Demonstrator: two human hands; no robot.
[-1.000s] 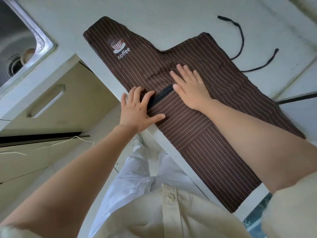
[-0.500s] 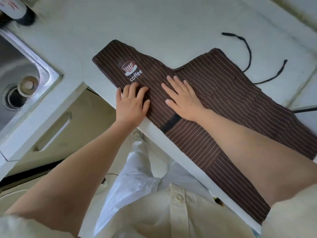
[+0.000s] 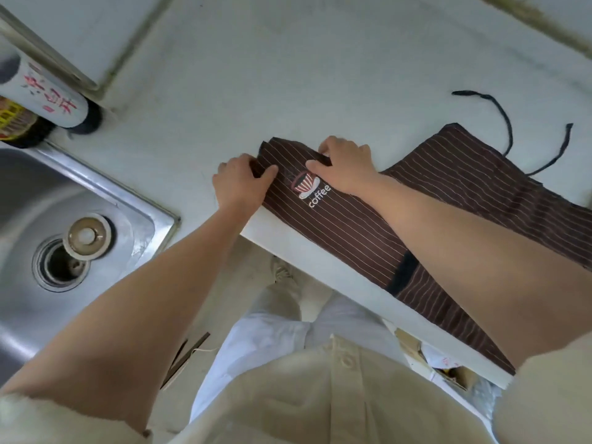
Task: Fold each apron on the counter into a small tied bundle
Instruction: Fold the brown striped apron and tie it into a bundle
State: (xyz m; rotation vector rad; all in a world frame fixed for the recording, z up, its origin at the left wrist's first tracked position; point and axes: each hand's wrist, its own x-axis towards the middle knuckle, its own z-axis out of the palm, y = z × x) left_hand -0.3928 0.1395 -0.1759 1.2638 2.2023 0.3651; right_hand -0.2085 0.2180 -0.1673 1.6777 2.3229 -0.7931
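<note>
Both grips (image 3: 240, 184) (image 3: 346, 168) now at pinstriped apron (image 3: 352, 225) end

Soft even daylight; faint shadows; motion blur at edges; wide-angle distortion.

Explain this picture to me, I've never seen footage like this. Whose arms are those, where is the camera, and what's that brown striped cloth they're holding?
There is no machine here: a person wears one wide-angle camera on the head, looking down, so the bare arms reach in from below. The left hand and the right hand each have a grip on the top end of a brown pinstriped fabric apron with a coffee-cup logo, thumbs on top of the cloth. It lies flat along the front edge of a pale grey counter. Its thin black tie strings trail loose at the far right. To the left is a stainless steel sink with a round drain plug, and two labelled bottles stand behind it.
</note>
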